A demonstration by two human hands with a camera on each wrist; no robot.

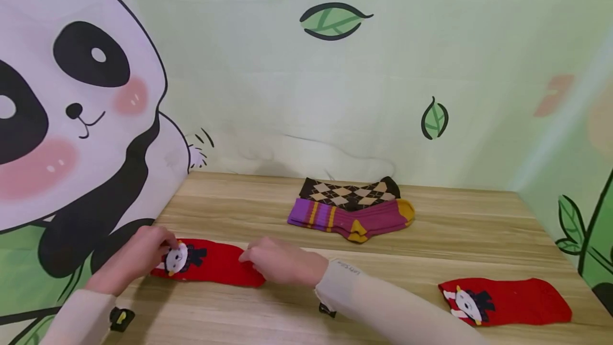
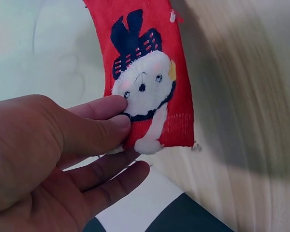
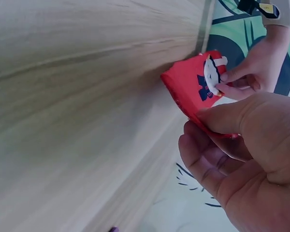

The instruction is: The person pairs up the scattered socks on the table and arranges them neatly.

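A red sock [image 1: 222, 263] with a white animal face in a dark hat is stretched between my two hands at the left of the table. My left hand [image 1: 141, 254] pinches its cuff end between thumb and fingers, beside the white face [image 2: 147, 82]. At the toe end, my right hand [image 1: 282, 261] pinches the edge of the sock [image 3: 188, 82] with thumb and fingertips. A matching red sock [image 1: 519, 301] lies flat at the right front, its face pattern toward the left, apart from both hands.
Purple socks with yellow heel and toe [image 1: 351, 218] lie at the back middle, overlapping dark argyle socks [image 1: 351, 193] behind them. The wooden table [image 1: 407, 265] meets a green cloth backdrop [image 1: 249, 95] printed with a panda and leaves.
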